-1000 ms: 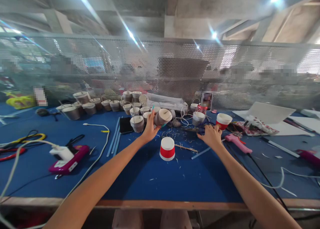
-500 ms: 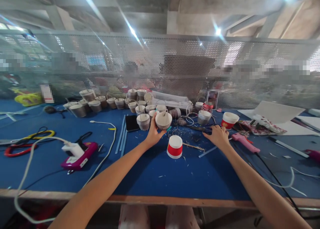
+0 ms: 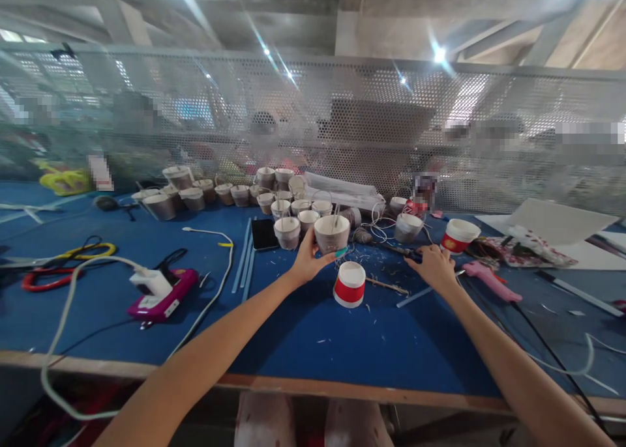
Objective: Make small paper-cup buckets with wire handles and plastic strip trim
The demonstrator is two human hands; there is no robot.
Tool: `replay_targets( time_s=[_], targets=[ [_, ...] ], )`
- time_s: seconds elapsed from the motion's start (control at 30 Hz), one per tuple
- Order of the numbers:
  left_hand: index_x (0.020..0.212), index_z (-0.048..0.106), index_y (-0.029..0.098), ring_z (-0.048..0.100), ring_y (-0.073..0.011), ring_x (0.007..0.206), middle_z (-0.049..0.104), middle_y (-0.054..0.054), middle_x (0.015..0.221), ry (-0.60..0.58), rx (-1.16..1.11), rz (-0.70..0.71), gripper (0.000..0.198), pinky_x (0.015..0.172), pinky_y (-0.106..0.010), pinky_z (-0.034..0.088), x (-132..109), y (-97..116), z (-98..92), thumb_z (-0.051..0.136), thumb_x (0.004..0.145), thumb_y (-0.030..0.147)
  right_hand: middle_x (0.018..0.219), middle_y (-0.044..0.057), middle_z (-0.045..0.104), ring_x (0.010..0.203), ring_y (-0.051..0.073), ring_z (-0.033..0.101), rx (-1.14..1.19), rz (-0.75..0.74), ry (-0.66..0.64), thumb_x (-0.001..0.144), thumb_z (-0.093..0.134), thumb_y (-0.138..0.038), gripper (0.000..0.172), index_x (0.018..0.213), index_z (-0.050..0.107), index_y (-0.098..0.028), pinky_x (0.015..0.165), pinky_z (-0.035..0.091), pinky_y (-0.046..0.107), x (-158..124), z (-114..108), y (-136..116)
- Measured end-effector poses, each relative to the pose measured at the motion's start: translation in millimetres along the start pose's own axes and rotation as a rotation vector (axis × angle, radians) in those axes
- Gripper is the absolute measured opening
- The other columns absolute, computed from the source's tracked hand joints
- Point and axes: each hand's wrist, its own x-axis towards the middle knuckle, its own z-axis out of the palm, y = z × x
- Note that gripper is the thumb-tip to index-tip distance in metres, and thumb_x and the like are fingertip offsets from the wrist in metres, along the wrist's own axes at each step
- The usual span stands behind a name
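Note:
My left hand (image 3: 309, 262) is closed round the side of a small grey-wrapped cup (image 3: 332, 237), held upright with its white rim up and thin strands rising from inside. In front of it an upside-down white paper cup with a red band (image 3: 349, 285) rests on the blue table. My right hand (image 3: 434, 268) lies low over the table, thumb and fingers closing on the end of dark scissors (image 3: 395, 247), which it partly hides. Just behind that hand stands a red and white paper cup (image 3: 460, 236). A thin stick (image 3: 387, 285) lies between the hands.
Several grey-wrapped cups (image 3: 242, 195) crowd the back. A phone (image 3: 265, 234) and pale blue strips (image 3: 243, 258) lie left of centre. A purple power strip (image 3: 166, 297) with a white cable is further left. A pink glue gun (image 3: 491, 281) lies right, its black cord trailing frontward.
The grey cup in my left hand has tipped more upright, showing more of its side. My right fingers have drawn in on the scissors' end. The whole view has shifted slightly.

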Motion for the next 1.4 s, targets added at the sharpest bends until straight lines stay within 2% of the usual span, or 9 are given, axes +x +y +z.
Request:
replay_targets(
  time_s=[0.13,0.2,0.27,0.33,0.43,0.5,0.7,1.13,1.4],
  targets=[
    [0.123,0.036,0.020,0.045,-0.0263,0.116,0.045,-0.011,0.124,-0.048,-0.022,0.002,0.070,0.097,-0.042,0.039,-2.9,4.0,5.1,0.071,0.064,0.031,0.111,0.015,0.049,0.104,0.034,0.043,0.057,-0.010,0.025,0.078,0.051,-0.041,0.039,0.106,0.057,-0.014,0.076,0.040,0.045,-1.1,0.5,-1.5],
    [0.122,0.037,0.019,0.044,-0.0269,0.115,0.045,-0.011,0.123,-0.067,0.040,0.027,0.070,0.097,-0.042,0.038,-3.4,1.7,4.7,0.072,0.063,0.032,0.110,0.016,0.049,0.104,0.033,0.043,0.144,-0.059,0.109,0.076,0.053,-0.040,0.039,0.106,0.054,-0.014,0.078,0.040,0.046,-3.3,-3.0,-5.2],
    [0.122,0.037,0.019,0.043,-0.0274,0.115,0.044,-0.011,0.123,-0.072,0.138,0.080,0.069,0.097,-0.042,0.038,-3.2,-1.8,2.7,0.071,0.064,0.031,0.110,0.016,0.049,0.105,0.030,0.044,0.281,-0.204,0.261,0.076,0.053,-0.037,0.043,0.111,0.049,-0.013,0.084,0.038,0.046,-8.0,-10.3,-11.6],
    [0.124,0.036,0.020,0.041,-0.0277,0.117,0.041,-0.012,0.124,-0.071,0.246,0.139,0.068,0.097,-0.043,0.037,-2.6,-4.7,0.2,0.069,0.066,0.029,0.113,0.015,0.048,0.108,0.027,0.043,0.420,-0.420,0.401,0.078,0.048,-0.030,0.045,0.120,0.040,-0.014,0.090,0.034,0.046,-15.8,-20.2,-21.0],
    [0.127,0.034,0.022,0.039,-0.0276,0.117,0.039,-0.011,0.124,-0.090,0.383,0.206,0.070,0.098,-0.045,0.036,-1.8,-5.7,-2.0,0.068,0.067,0.027,0.115,0.012,0.047,0.108,0.026,0.043,0.521,-0.677,0.452,0.077,0.048,-0.022,0.050,0.125,0.036,-0.020,0.091,0.034,0.046,-32.0,-33.6,-39.2],
    [0.128,0.034,0.024,0.039,-0.0273,0.116,0.039,-0.010,0.123,-0.112,0.438,0.235,0.070,0.098,-0.045,0.035,-1.7,-3.7,-1.6,0.068,0.066,0.025,0.116,0.011,0.044,0.105,0.026,0.044,0.524,-0.738,0.442,0.075,0.049,-0.019,0.055,0.128,0.034,-0.023,0.089,0.035,0.047,-43.1,-38.5,-52.0],
    [0.127,0.035,0.025,0.040,-0.0264,0.115,0.041,-0.010,0.121,-0.157,0.494,0.287,0.065,0.099,-0.044,0.035,-2.5,5.7,4.0,0.066,0.069,0.026,0.117,0.011,0.037,0.099,0.024,0.042,0.420,-0.711,0.350,0.074,0.048,-0.014,0.060,0.131,0.034,-0.028,0.087,0.036,0.044,-58.8,-38.3,-72.6],
    [0.128,0.034,0.027,0.040,-0.0261,0.116,0.041,-0.010,0.121,-0.184,0.522,0.309,0.066,0.098,-0.045,0.035,-2.2,8.3,4.9,0.065,0.071,0.024,0.116,0.009,0.033,0.095,0.024,0.040,0.359,-0.660,0.342,0.074,0.050,-0.015,0.065,0.134,0.031,-0.036,0.083,0.038,0.044,-59.0,-38.5,-71.4],
    [0.129,0.034,0.027,0.040,-0.0264,0.116,0.041,-0.010,0.121,-0.175,0.524,0.321,0.065,0.097,-0.045,0.037,-2.0,7.5,4.3,0.064,0.071,0.025,0.116,0.010,0.035,0.094,0.024,0.042,0.356,-0.645,0.329,0.075,0.050,-0.017,0.065,0.134,0.031,-0.035,0.083,0.038,0.045,-59.7,-38.9,-71.8]
  ],
)
